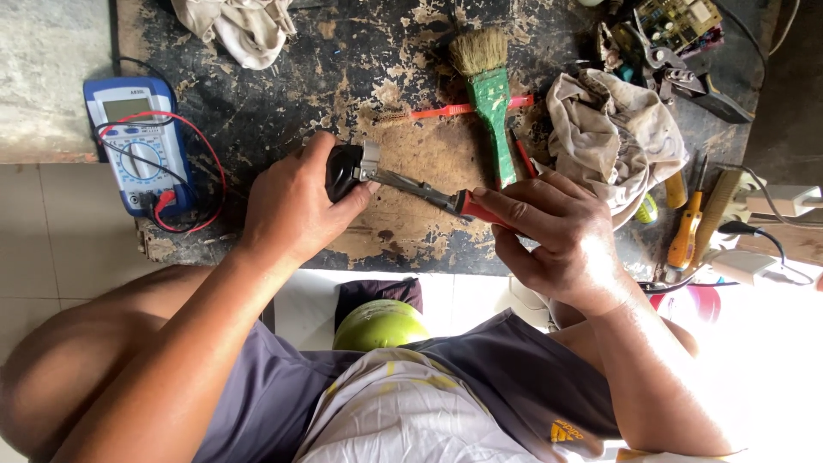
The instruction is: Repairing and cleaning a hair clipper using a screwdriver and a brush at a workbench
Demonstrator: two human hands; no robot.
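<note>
At the centre of the frame, the left hand [296, 206] closes its grip around a small black part with a silver metal bracket [350, 167], pressing it onto the scarred, paint-flaked dark worktop [283, 86]. The right hand [561, 236] has its fingers pinched shut on the red handle of a pair of metal pliers [429, 195], whose tips touch the bracket. Just above lie a green-handled bristle brush [489, 86] and an orange plastic strip [446, 111]. A blue multimeter with red and black leads [137, 146] sits at left; a crumpled beige rag [613, 133] lies at right beside an orange-handled screwdriver [686, 227].
</note>
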